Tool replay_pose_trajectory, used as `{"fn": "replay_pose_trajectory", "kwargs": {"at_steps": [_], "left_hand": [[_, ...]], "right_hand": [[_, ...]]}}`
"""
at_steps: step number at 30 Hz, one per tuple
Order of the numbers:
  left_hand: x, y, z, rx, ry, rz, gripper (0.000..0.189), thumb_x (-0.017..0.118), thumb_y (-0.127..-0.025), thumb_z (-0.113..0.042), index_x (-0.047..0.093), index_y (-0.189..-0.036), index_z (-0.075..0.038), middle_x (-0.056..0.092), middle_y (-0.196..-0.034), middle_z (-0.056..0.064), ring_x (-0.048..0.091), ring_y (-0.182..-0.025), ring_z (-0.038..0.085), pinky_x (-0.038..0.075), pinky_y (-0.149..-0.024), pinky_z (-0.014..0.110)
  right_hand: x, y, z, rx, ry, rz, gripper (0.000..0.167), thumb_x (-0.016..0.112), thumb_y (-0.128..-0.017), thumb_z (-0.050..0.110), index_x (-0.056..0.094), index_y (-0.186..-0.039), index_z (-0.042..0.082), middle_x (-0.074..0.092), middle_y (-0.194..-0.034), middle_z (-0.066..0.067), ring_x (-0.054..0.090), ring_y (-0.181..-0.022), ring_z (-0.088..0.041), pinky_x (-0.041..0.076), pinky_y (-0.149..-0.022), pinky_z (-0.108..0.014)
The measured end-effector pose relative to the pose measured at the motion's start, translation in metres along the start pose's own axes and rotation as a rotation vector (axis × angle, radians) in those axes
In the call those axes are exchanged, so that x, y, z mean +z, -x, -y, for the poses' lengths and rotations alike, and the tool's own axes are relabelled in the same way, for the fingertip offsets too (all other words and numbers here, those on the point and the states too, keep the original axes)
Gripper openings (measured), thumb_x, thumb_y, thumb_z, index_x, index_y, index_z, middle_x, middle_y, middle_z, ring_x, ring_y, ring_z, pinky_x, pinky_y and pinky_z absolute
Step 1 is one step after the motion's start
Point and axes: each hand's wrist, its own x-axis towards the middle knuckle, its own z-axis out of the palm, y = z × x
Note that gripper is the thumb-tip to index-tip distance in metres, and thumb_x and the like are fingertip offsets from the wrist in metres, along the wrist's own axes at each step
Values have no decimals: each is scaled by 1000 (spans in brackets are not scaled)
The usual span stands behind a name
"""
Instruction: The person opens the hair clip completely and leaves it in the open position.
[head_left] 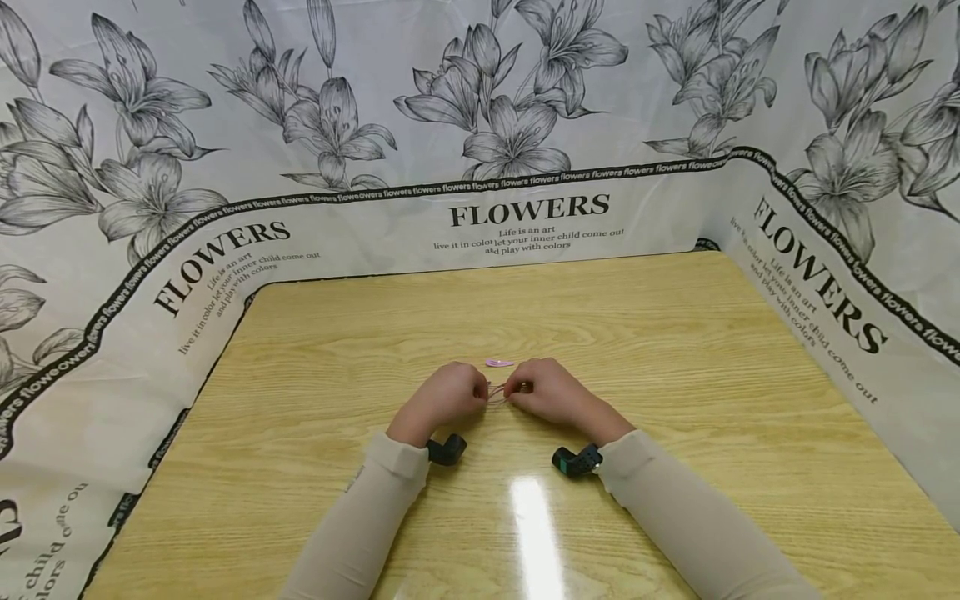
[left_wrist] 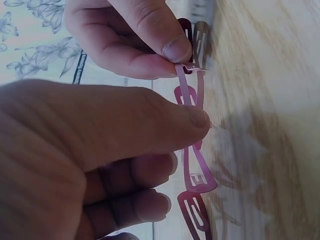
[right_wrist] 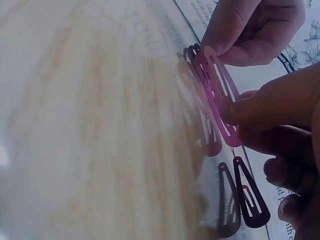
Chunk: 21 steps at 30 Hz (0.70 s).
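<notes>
A light pink snap hair clip (right_wrist: 219, 70) spans the gap between my two hands, which show only its thin loops in the head view. My left hand (head_left: 452, 392) pinches one end between thumb and fingers. At the other end, the thumb and fingertips of my right hand (head_left: 551, 390) pinch its wide part. Just beyond the hands, a bright pink hair clip (head_left: 498, 363) lies on the table. A dark hair clip (right_wrist: 252, 200) lies by my right hand, and a dark red one (left_wrist: 196, 212) by my left; the hands hide both in the head view.
The glossy wood-grain table (head_left: 337, 333) reflects the clips and a bright strip of light (head_left: 536, 533). Flower-printed fabric (head_left: 525, 221) stands along its back and both sides. A black wrist device (head_left: 447, 450) sits on the left wrist, another (head_left: 576, 460) on the right.
</notes>
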Motion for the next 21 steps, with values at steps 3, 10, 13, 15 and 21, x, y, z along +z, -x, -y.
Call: {"fn": "replay_pose_trajectory", "kwargs": {"at_steps": [3,10,13,15,21], "left_hand": [[0,0,-2,11,-24,-6,25,58,-84,-5,60,-62,-16,46,-57,-5,38,-55,10,33,-56,23],[0,1,-4,13,-92,-10,24,61,-85,-6,63,-63,-15,50,-60,-5,40,-57,10,34,-57,23],[0,1,-5,11,-96,-8,24,62,-86,-6,64,-63,-14,49,-60,-5,40,-57,11,34,-57,24],[1,0,-5,10,-99,-9,25,62,-86,-6,63,-63,-14,49,-59,-5,40,-57,11,34,-57,23],[4,-2,-2,20,-147,-11,26,62,-87,-8,63,-62,-16,51,-60,-5,41,-58,11,35,-58,23]], "right_hand": [[0,0,0,-17,18,2,9,68,-88,15,75,-93,18,72,-92,6,62,-84,-9,50,-75,-29],[0,0,2,-11,52,26,9,67,-90,16,74,-95,17,72,-93,5,64,-87,-11,50,-77,-32],[1,0,2,-3,62,36,9,67,-90,16,74,-95,17,72,-93,5,64,-88,-12,50,-78,-33],[1,0,2,-5,72,39,9,66,-90,16,74,-95,17,72,-94,5,64,-89,-13,51,-80,-34],[2,-1,1,-23,85,43,9,66,-91,16,74,-95,16,71,-94,4,65,-91,-14,51,-82,-35]]}}
